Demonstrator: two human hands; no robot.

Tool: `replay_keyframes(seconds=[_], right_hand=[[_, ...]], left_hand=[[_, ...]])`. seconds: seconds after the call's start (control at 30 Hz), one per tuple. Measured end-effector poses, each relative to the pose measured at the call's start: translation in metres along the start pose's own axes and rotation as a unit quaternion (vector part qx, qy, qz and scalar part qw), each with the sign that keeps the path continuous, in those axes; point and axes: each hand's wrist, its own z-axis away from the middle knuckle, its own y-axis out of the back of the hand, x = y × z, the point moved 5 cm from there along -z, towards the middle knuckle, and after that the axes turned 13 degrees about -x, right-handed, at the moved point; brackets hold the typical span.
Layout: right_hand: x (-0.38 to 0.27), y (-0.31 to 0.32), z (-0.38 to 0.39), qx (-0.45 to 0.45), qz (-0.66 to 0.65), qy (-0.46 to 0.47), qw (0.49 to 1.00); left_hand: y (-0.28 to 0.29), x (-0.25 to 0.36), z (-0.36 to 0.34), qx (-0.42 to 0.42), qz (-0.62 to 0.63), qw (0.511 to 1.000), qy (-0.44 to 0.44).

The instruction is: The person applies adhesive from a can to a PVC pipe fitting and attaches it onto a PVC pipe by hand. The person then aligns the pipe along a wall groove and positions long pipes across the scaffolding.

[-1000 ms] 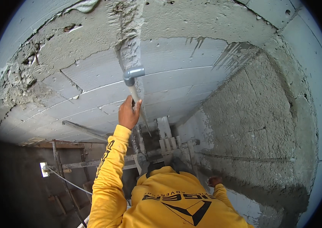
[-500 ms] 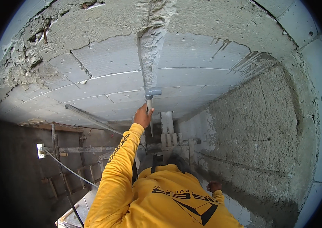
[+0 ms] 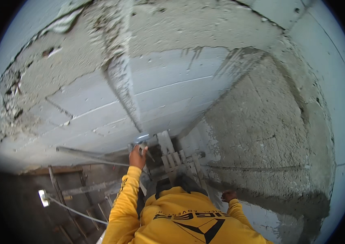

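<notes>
My left hand (image 3: 137, 157) is closed around a thin pipe (image 3: 150, 155) topped by a grey elbow fitting (image 3: 142, 138). The fitting shows just above my fingers, a little blurred. Behind it, a rough groove (image 3: 120, 87) runs down the pale block wall (image 3: 168, 87), and the fitting appears near its lower end; whether it touches the wall I cannot tell. My right hand (image 3: 229, 196) hangs low beside my body, near the rough plastered wall (image 3: 257, 134) on the right. Its fingers are small and dark, and no held object shows.
Wooden pieces (image 3: 172, 159) stand below the wall, ahead of my body. A long bar (image 3: 89, 155) slants at the left. Scaffold-like poles (image 3: 87, 189) lie lower down, with a pale cable (image 3: 77, 211) running from a white box (image 3: 43, 198).
My left hand has come down and closer to my body with the pipe and elbow. The view has swung, so the groove now slants. My right hand stays low at my side.
</notes>
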Motion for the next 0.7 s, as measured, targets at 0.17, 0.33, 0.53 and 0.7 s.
replay_keyframes(seconds=[0.17,0.33,0.53,0.7], right_hand=[[0.011,-0.012,-0.038,0.027,0.692,0.19,0.696],[-0.022,-0.046,-0.025,-0.067,0.719,0.084,0.686],[-0.02,-0.061,-0.041,-0.032,0.748,0.082,0.658],[0.042,-0.056,-0.084,-0.069,0.718,0.125,0.682]], left_hand=[[0.052,0.079,0.016,0.041,0.116,0.991,-0.056],[0.094,0.162,0.009,0.045,0.186,0.971,-0.143],[0.125,0.219,-0.009,0.071,0.31,0.923,-0.215],[0.125,0.238,-0.023,0.023,0.381,0.889,-0.254]])
